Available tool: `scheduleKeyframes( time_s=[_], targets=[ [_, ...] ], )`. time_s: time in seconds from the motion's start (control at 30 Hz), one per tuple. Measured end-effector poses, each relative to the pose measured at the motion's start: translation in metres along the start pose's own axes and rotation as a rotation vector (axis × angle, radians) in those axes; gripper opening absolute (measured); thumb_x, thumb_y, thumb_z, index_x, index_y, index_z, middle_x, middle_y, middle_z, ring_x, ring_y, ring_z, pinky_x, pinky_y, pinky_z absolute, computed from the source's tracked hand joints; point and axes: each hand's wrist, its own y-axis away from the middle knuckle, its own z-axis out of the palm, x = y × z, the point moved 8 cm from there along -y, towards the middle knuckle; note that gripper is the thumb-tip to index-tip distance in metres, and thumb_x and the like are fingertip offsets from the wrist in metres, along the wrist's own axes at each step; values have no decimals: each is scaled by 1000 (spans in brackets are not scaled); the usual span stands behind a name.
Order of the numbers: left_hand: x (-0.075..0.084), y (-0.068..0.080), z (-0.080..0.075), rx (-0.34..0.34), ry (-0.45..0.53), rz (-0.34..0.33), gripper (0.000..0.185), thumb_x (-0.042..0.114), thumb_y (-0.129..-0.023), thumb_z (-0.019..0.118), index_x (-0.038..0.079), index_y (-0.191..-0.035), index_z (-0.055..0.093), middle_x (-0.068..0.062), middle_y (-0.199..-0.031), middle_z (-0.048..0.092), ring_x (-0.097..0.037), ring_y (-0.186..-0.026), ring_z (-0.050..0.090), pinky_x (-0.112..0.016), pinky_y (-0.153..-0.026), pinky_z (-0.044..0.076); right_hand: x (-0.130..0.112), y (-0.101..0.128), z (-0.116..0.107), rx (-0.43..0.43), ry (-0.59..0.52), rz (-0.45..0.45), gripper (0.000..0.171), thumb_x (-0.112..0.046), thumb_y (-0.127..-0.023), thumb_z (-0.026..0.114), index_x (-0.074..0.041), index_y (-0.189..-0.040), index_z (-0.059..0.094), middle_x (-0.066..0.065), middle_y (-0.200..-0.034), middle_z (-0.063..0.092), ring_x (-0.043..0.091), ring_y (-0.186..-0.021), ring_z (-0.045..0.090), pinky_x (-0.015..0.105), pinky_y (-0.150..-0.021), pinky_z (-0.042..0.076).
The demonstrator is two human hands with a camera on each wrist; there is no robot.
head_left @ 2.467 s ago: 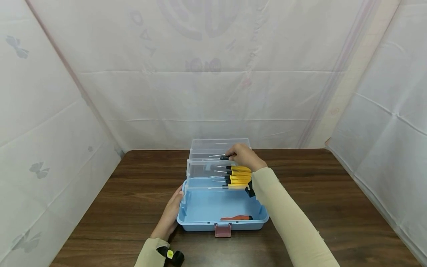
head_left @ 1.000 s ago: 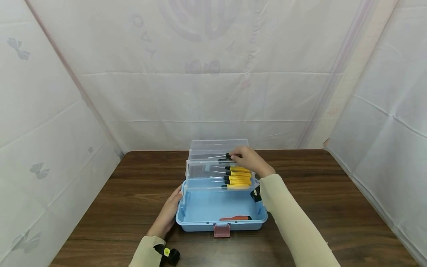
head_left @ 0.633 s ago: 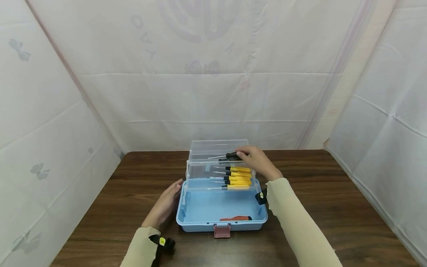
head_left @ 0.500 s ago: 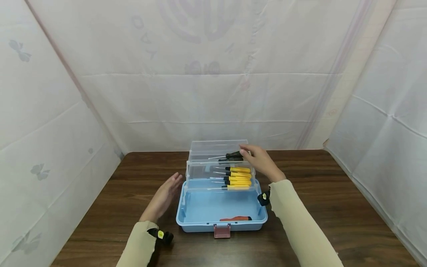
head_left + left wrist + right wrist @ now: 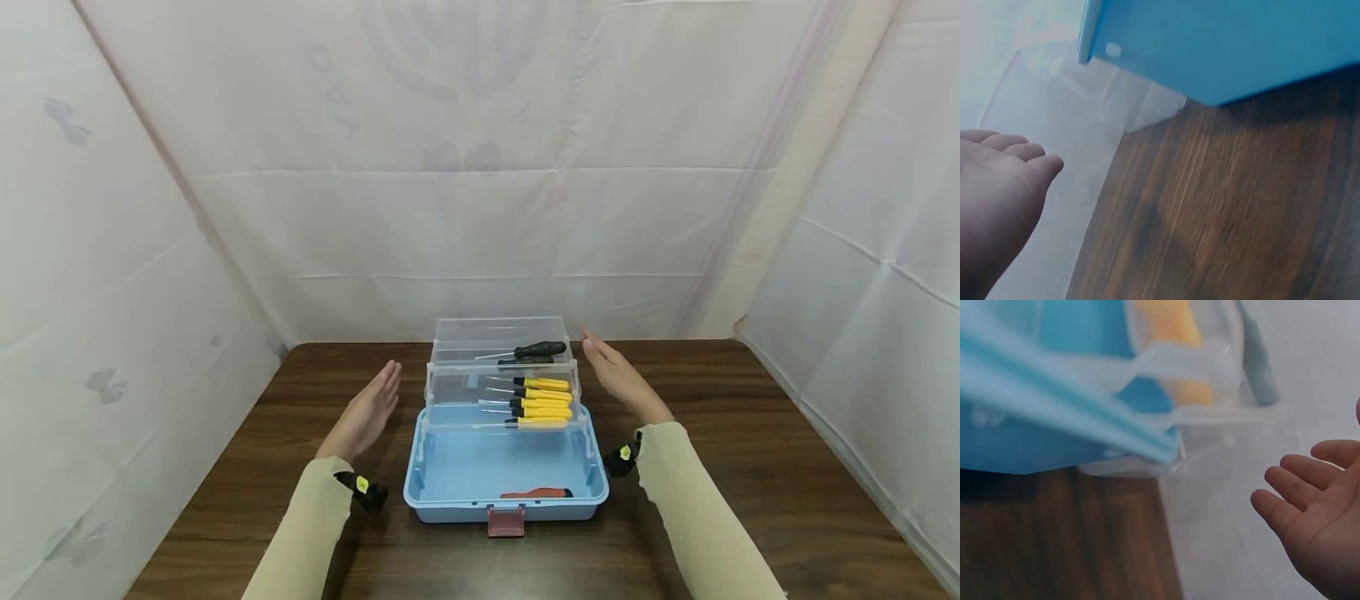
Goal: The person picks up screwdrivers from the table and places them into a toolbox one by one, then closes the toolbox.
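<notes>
A light blue toolbox (image 5: pixel 450 492) stands open on the wooden table, its clear trays folded out behind it. The upper clear tray (image 5: pixel 480 333) holds black-handled screwdrivers (image 5: pixel 538 349). Several yellow-handled screwdrivers (image 5: pixel 542 397) lie in the middle tray. An orange-handled tool (image 5: pixel 536 493) lies in the blue base. My left hand (image 5: pixel 362 415) hovers flat to the left of the box, holding nothing. To the right of the trays my right hand (image 5: pixel 621 377) hovers flat, also holding nothing. In the wrist views the left palm (image 5: pixel 994 200) and right fingers (image 5: pixel 1310 506) face the box's sides, apart from it.
The dark wooden table (image 5: pixel 750 467) is walled in by white sheeting (image 5: pixel 480 208) at the back and on both sides. A reddish latch (image 5: pixel 505 520) hangs at the box's front edge.
My right hand let go of the black-handled screwdriver in the upper tray and drew back to the right. My left hand came off the box's left edge and lifted away.
</notes>
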Motion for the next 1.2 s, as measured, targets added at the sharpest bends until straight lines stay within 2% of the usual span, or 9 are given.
scheduleKeyframes(
  time_s=[0.07, 0.2, 0.3, 0.43, 0.63, 0.93, 1.07, 1.2],
  targets=[
    [-4, -7, -1, -9, -17, -19, 58, 32, -108, 14, 8, -152, -15, -8, -161, -16, -26, -149, -15, -47, -120, -7, 12, 0, 1, -36, -41, 34, 71, -56, -101, 21, -13, -156, 3, 12, -163, 2, 37, -149, 3, 61, -116, 11],
    [-12, -18, -2, -2, -41, -78, 59, 32, -108, 15, 8, -152, -17, -9, -161, -16, -27, -149, -14, -46, -121, -5, 37, 2, 7, -106, -98, 110, 74, -57, -101, 19, -12, -155, -6, 16, -162, -1, 41, -148, 7, 58, -116, 16],
    [-16, -23, -2, 3, -74, -116, 60, 32, -108, 15, 8, -152, -17, -10, -161, -16, -28, -149, -13, -46, -121, -3, 54, 5, 14, -141, -153, 175, 76, -60, -100, 21, -16, -155, -9, 15, -162, -2, 40, -147, 11, 54, -116, 19],
    [-21, -28, 0, -19, -111, -132, 61, 32, -108, 16, 7, -151, -18, -11, -161, -16, -29, -149, -12, -47, -121, -2, 66, 7, 23, -166, -223, 224, 74, -59, -100, 23, -21, -155, -9, 9, -163, -3, 34, -149, 10, 51, -117, 18],
    [-29, -31, 3, -59, -157, -144, 61, 32, -108, 17, 5, -151, -16, -13, -161, -14, -32, -149, -11, -49, -120, 0, 72, 3, 31, -189, -222, 229, 70, -52, -103, 25, -17, -155, -7, 9, -163, -7, 36, -148, 11, 53, -115, 20],
    [-36, -38, 15, -125, -133, -128, 65, 33, -107, 28, 4, -153, -7, -13, -162, -4, -30, -149, -2, -48, -120, 7, 79, -1, 36, -206, -199, 216, 76, -51, -101, 33, -13, -155, -3, 12, -163, -5, 38, -148, 9, 54, -115, 22],
    [-37, -40, 18, -152, -125, -96, 59, 30, -107, 28, 7, -155, 1, -11, -163, 4, -29, -150, 2, -48, -120, 8, 78, -3, 42, -232, -206, 192, 72, -47, -102, 34, -15, -156, -2, 12, -163, -2, 38, -148, 10, 55, -115, 20],
    [-38, -40, 20, -173, -123, -84, 55, 26, -107, 27, 8, -155, 5, -13, -162, 6, -33, -150, 4, -52, -119, 8, 75, -3, 48, -268, -242, 180, 68, -42, -104, 34, -20, -156, -3, 12, -163, 0, 39, -148, 9, 58, -115, 16]
  ],
)
